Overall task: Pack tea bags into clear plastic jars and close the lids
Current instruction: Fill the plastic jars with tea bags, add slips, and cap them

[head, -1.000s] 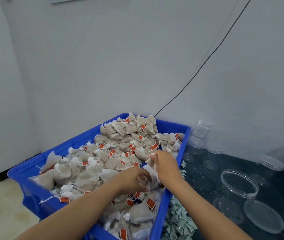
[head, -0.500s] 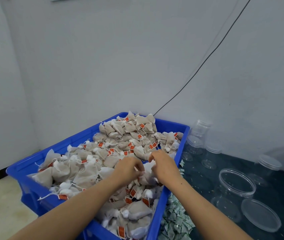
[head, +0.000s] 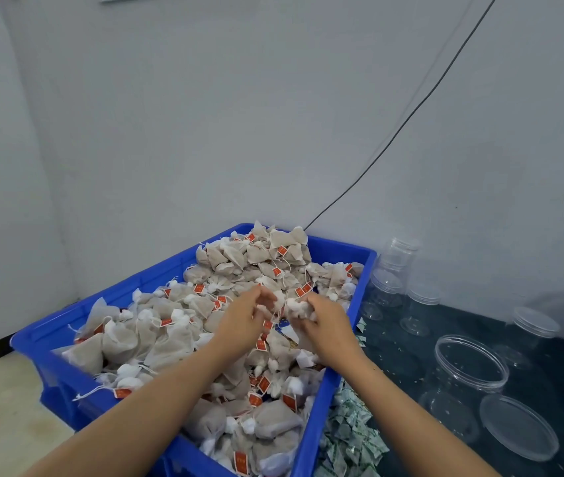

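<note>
Where tea bags (head: pixel 225 304) fill it, blue crate (head: pixel 337 401), open jar (head: pixel 468 373) beside.

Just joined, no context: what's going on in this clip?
A person is gathering tea bags from a heaped blue crate. The right hand grips a bunch of bags; the left hand works at their strings beside it, above the pile. Nothing is packed yet: the wide clear jar on the dark table stands open and empty, its lid lying next to it. More empty jars wait by the wall.
</note>
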Demonstrator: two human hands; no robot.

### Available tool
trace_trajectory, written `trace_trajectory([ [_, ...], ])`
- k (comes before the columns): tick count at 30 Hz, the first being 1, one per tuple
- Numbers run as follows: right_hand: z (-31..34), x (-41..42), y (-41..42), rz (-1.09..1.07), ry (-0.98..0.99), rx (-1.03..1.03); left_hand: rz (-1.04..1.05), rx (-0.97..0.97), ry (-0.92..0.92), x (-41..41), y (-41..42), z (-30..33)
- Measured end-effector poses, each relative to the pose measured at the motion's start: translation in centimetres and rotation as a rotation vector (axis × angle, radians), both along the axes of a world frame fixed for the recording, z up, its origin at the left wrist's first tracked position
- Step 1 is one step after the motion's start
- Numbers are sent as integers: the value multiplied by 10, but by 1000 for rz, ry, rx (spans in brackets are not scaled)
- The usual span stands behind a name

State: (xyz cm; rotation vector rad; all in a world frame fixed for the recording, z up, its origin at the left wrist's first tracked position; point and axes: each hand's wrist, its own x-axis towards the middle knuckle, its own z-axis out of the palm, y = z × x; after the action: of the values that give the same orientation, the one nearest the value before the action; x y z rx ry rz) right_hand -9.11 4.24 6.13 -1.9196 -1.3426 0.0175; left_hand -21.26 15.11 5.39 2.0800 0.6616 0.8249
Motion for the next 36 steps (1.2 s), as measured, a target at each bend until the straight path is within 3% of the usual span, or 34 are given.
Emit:
trace_trajectory([
  [2,-1,0,0,-45,108,86,-45,214,388,-1,7,-11],
  [4,-1,1,-1,-58,199,122,-130,296,664,0,10,-22],
  [7,2,6,-1,-50,277,115,-137,412,807,5,6,-29],
  [10,6,8,-3,-14,255,76,-89,495,806,8,3,-33],
  [13,6,8,-5,57,192,-8,-102,431,729,8,0,-31],
  [20,15,8,-11,168,187,-186,37,221,197,-1,0,-3],
  [24,17,0,-9,320,170,-286,24,71,33,-5,-6,4],
  [28,13,-3,-4,220,7,-317,-146,-110,-65,-4,-10,5],
  [31,8,-2,-3,126,8,-166,-159,-180,-144,-5,-8,7],
  [33,5,0,-4,70,80,-16,-85,-110,-49,-6,-6,6],
  [36,4,5,-7,-38,196,143,-242,75,453,-9,-5,0],
])
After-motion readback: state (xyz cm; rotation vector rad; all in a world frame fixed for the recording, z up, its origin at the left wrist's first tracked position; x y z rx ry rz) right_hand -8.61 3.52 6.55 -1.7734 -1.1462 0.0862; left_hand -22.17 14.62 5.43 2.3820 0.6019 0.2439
